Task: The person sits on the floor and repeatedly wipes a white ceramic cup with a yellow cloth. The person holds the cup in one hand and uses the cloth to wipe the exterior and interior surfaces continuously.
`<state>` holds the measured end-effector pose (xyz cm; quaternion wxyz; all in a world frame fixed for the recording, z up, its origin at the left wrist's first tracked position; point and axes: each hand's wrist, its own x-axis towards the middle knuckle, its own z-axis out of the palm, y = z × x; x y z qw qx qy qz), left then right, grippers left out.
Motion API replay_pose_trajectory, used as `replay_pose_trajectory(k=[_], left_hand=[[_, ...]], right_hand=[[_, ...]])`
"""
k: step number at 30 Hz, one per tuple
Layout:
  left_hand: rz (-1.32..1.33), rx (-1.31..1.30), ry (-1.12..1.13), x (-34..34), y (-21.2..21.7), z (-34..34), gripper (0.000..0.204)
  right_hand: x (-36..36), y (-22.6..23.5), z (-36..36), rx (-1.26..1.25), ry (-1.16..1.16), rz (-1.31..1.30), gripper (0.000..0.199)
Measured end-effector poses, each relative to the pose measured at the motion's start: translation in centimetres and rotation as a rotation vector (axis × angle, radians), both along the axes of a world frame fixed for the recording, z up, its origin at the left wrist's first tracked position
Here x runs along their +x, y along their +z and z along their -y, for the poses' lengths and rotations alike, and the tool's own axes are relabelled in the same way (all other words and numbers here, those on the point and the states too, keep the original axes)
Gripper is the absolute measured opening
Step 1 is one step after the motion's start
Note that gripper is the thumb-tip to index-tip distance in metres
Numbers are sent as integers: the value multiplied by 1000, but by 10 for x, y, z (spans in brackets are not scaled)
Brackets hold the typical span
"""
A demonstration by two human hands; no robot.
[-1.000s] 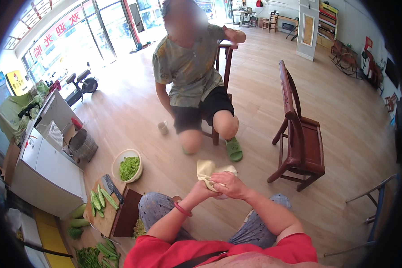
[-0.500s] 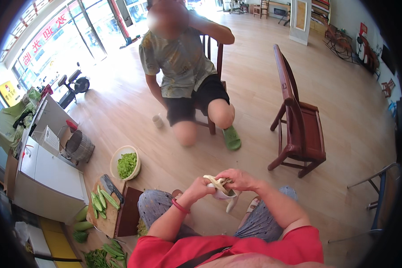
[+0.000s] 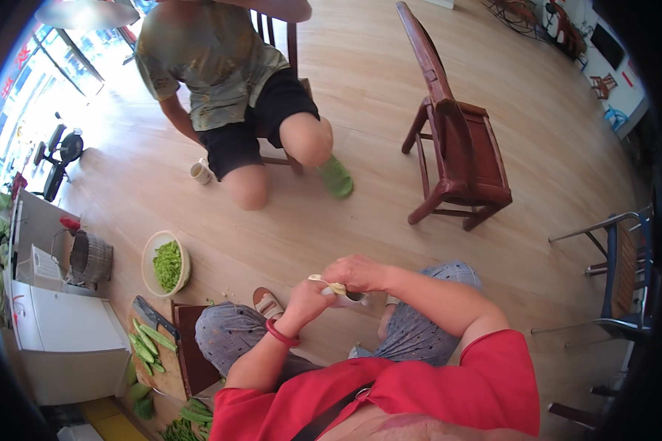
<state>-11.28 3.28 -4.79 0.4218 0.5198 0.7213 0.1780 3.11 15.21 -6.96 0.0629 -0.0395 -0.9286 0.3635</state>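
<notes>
In front of my lap, both hands hold a small pale object (image 3: pixel 353 298) with a cream-yellow strip at its top and a dark hollow inside. What kind of thing it is I cannot make out. My left hand (image 3: pixel 310 300), a red bangle on its wrist, is closed on the near-left side of it. From above and the right, my right hand (image 3: pixel 359 273) curls over the top, its fingertips partly hidden at the yellowish strip.
To the left, a bowl of cut greens (image 3: pixel 167 266) stands by a cutting board (image 3: pixel 171 365) bearing a knife (image 3: pixel 154 317) and sliced green gourds (image 3: pixel 148 342). Opposite sits a person (image 3: pixel 221 88); a mug (image 3: pixel 200 172) is on the floor. A wooden chair (image 3: pixel 463 154) stands at right.
The view has tilted down and swung right. My hands stay together on the pale object; its white hanging end no longer shows. The seated person's arm is still raised.
</notes>
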Motion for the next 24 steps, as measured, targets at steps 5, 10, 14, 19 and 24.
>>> replay_pose_trajectory(k=[5, 10, 14, 19, 24], left_hand=[[-9, -4, 49, -1, -28, -29, 26], [-30, 7, 108, 5, -55, -59, 22], [-55, 14, 124, 6, -84, -68, 22], [-15, 8, 131, 14, -92, -68, 15], [-59, 24, 106, 20, -90, -65, 22]], right_hand=[[-12, -30, -32, 14, 9, 110, 18], [-11, -72, -62, 19, -45, 35, 12], [-11, -90, -76, 13, -62, 20, 10], [-4, -103, -77, -25, -70, 43, 8], [2, -108, -69, -14, -108, 92, 8]])
